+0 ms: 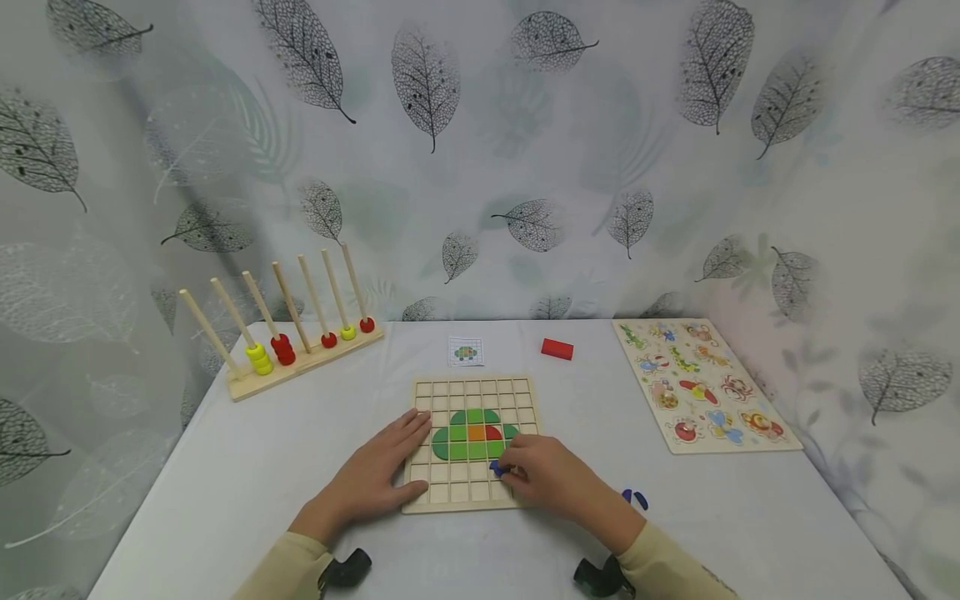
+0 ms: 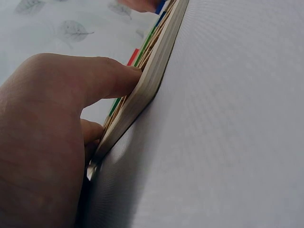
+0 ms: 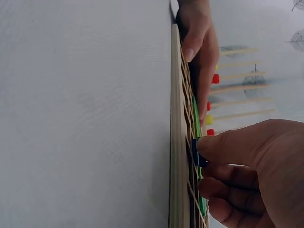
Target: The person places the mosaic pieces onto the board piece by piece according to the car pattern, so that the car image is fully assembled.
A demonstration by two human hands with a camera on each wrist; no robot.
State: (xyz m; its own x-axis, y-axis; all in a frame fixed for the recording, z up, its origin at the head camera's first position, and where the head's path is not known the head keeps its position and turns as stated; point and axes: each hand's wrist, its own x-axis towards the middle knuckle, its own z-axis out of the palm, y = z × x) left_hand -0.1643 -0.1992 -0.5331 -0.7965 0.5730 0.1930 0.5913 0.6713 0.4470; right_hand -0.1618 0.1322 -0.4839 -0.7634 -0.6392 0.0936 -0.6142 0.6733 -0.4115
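Note:
A wooden grid board (image 1: 442,497) lies on the white table, with several green pieces (image 1: 457,450), an orange square (image 1: 476,432) and a red piece (image 1: 492,432) set in its cells. My left hand (image 1: 378,468) rests along the board's left edge, fingers extended onto the grid; in the left wrist view the thumb (image 2: 114,78) lies on the rim. Over the lower right cells, my right hand (image 1: 553,473) pinches a small blue piece (image 3: 195,152) between thumb and fingers, close to the grid, below the green shape. Its curled fingers partly hide the board's right side.
Two loose blue pieces (image 1: 633,499) lie right of the right forearm. Behind the board are a small pattern card (image 1: 467,352) and a red block (image 1: 557,349). A peg stand (image 1: 306,360) with red and yellow beads stands back left; an animal picture board (image 1: 705,387) lies right.

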